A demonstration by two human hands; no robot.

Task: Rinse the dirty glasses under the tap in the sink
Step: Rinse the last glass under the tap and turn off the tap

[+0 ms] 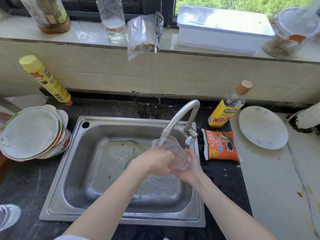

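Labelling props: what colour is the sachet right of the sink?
Orange sachet with white lettering; head view.

Both bare forearms reached forward and converged over the middle. Left arm came up from the lower left, wrist nearly straight. Left hand (156, 161) was turned back-up, knuckles toward the camera, fingers (168, 155) curled round the side of the glass (174, 153). Right arm ran in from the lower right, wrist bent slightly inward. Right hand (187, 168) lay palm-up beneath, cupping the base, thumb raised along the right side, fingers tucked under and mostly hidden. Hands sat close together, touching or nearly so below the base; could not tell which. Held tilted between the two hands, mouth up and to the left.
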